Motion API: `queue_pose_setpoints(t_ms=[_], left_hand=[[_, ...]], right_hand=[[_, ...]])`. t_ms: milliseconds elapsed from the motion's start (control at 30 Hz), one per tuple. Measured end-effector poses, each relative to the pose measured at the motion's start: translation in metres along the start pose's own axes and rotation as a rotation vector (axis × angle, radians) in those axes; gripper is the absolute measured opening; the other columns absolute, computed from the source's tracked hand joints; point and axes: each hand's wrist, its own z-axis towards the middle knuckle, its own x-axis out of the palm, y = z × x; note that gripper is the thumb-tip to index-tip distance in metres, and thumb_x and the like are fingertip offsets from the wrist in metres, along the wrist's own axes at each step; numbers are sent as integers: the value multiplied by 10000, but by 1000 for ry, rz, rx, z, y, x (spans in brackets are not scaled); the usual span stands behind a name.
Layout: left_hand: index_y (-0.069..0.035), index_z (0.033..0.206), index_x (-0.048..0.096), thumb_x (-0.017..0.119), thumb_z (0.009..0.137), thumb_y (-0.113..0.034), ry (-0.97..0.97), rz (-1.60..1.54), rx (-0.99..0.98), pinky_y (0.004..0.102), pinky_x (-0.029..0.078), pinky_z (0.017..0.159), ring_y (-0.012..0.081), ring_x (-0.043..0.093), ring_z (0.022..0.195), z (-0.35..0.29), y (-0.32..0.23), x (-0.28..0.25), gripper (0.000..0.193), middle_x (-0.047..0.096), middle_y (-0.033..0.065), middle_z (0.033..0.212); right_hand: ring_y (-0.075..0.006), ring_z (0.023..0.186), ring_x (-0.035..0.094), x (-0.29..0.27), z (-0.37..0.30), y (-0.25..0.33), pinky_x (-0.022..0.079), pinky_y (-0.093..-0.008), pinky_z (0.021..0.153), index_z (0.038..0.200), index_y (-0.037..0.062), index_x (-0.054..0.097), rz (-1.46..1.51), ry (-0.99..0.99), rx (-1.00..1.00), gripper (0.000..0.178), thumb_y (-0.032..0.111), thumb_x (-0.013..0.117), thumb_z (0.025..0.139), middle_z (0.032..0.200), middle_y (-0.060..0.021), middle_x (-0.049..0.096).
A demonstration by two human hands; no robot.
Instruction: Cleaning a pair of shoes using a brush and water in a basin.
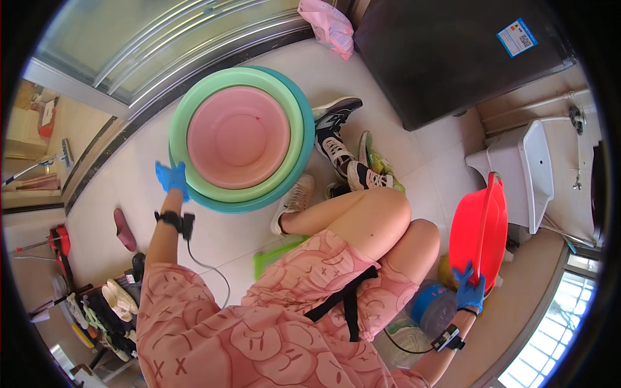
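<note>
Three round basins sit nested on the floor ahead and left: a pink basin (207, 155) inside a light green basin (183, 116), inside a teal basin (307, 126). My left hand (172, 180), in a blue glove, is beside their near left rim with its fingers apart, holding nothing. On the right, a red basin (467, 233) is tipped up on its side. My right hand (469, 286), also blue-gloved, grips its near rim. The fingers behind that rim are partly hidden.
Several sneakers (336, 145) lie between the nested basins and my knees. A dark appliance (446, 58) stands at the back right, with a white sink (535, 174) beside it. Clear plastic bottles (435, 310) stand under my right arm. A slipper (125, 231) lies left.
</note>
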Motion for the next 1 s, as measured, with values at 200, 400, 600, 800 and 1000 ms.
queue_pose_setpoints(t_ms=[200, 400, 600, 800, 1000], left_hand=[[-5, 1257, 325, 721, 665, -255, 353, 135, 148, 399, 398, 921, 309, 440, 1139, 68, -37, 19, 755, 385, 202, 1287], [38, 992, 527, 720, 672, -235, 624, -100, -113, 374, 500, 630, 247, 611, 750, 85, -34, 5, 463, 616, 136, 933], [10, 1031, 562, 639, 703, -199, 751, -547, -36, 340, 492, 627, 226, 605, 706, 61, -56, -38, 397, 615, 112, 866], [-4, 957, 602, 666, 650, -97, 578, -527, 61, 319, 477, 618, 202, 577, 690, 3, -133, -85, 327, 601, 93, 816], [-16, 848, 617, 656, 744, -153, 299, -475, 635, 288, 403, 531, 122, 467, 562, -43, -179, -137, 177, 580, 36, 703]], right_hand=[[-322, 1219, 344, -13, 12, 3, 508, -331, 809, 1343, -20, 161, -152, 96, -42, 606, 180, 453, 851, 1390, -303, -11], [-321, 1204, 368, -12, 2, -4, 512, -314, 799, 1309, -47, 229, -237, 114, -77, 538, 186, 432, 868, 1348, -339, 153], [-380, 1181, 358, -11, 2, -6, 528, -316, 780, 1274, -70, 260, -305, 69, -113, 522, 180, 453, 859, 1292, -277, 328], [-388, 1157, 375, -6, 1, -11, 525, -325, 791, 1261, -73, 279, -185, 36, -121, 509, 158, 471, 850, 1271, -252, 375], [-371, 1134, 402, -13, 10, 0, 523, -313, 783, 1245, -77, 301, -303, 123, -121, 523, 158, 515, 830, 1243, -231, 410]])
